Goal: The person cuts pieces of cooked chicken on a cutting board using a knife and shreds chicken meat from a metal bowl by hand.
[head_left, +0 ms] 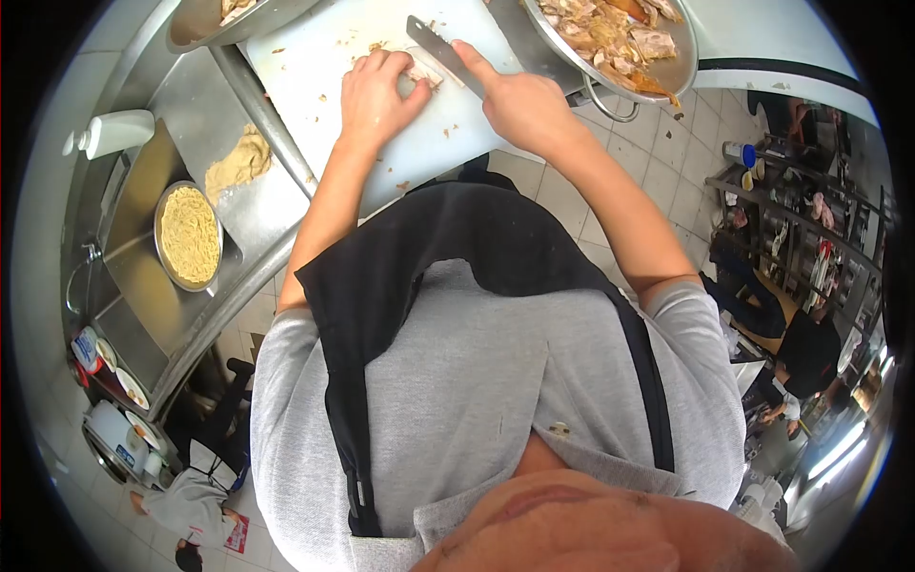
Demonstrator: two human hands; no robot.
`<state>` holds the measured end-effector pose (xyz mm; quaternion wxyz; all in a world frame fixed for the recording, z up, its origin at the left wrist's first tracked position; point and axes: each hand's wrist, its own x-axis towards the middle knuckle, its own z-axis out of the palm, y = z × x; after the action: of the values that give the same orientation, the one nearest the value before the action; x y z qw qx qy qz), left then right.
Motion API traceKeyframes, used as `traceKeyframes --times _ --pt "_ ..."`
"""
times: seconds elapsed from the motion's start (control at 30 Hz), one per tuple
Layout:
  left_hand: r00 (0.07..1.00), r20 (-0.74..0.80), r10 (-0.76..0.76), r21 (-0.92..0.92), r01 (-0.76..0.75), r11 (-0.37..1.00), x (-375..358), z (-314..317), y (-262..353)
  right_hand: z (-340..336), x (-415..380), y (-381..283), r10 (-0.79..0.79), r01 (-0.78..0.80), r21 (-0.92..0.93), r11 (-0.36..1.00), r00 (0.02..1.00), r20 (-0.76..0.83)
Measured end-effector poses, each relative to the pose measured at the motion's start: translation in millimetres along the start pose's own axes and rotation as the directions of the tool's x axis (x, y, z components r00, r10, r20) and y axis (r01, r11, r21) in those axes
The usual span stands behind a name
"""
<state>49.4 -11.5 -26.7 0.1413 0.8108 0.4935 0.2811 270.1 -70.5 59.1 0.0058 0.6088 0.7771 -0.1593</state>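
Observation:
My right hand (522, 107) grips a broad-bladed knife (440, 50), its index finger stretched along the spine. The blade lies close over the white cutting board (315, 57) and points to the far left. Left of the blade, my left hand (377, 93) holds a small pale piece of cooked meat (425, 72) against the board with curled fingers and the thumb drawn in. Scattered meat scraps lie around both hands on the board.
At the upper right, a metal pan (688, 57) holds cooked, skin-on meat pieces. A metal bowl (205, 27) stands at the upper left. A bowl of yellowish strips (189, 236), a yellowish heap (240, 164) and a white bottle (122, 133) are on the left. Other people are in the background.

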Motion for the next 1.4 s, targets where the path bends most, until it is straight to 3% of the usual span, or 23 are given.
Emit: traceKeyframes --times 0.37,0.57,0.77,0.83,1.27,1.4 --pt "1.000 -0.016 0.017 0.004 -0.017 1.000 0.3 1.7 0.8 -0.4 -20.1 -5.4 -0.032 0.041 -0.099 0.994 0.995 0.090" --pt "1.000 -0.007 0.014 0.008 -0.014 1.000 0.8 -0.4 2.7 34.8 16.6 1.0 -0.037 0.038 0.054 0.998 0.999 -0.019" --pt "0.999 -0.033 0.010 -0.027 -0.011 1.000 -4.7 1.9 -2.1 -1.4 6.9 -4.4 0.007 -0.003 0.050 0.999 0.997 -0.077" --pt "0.999 -0.030 0.020 -0.019 -0.020 1.000 -4.7 -0.2 -0.8 -12.7 -3.6 -8.8 0.007 -0.007 0.000 1.000 0.996 0.084" --pt "1.000 -0.027 0.014 -0.031 -0.015 0.999 -2.6 -1.0 -0.3 7.5 -14.2 -11.7 -0.024 0.028 -0.031 0.999 0.993 0.115" --pt "0.999 -0.030 0.040 -0.013 -0.041 0.999 -1.9 -1.8 -2.4 35.7 21.6 -4.1 -0.068 0.069 0.027 0.997 0.997 -0.043"
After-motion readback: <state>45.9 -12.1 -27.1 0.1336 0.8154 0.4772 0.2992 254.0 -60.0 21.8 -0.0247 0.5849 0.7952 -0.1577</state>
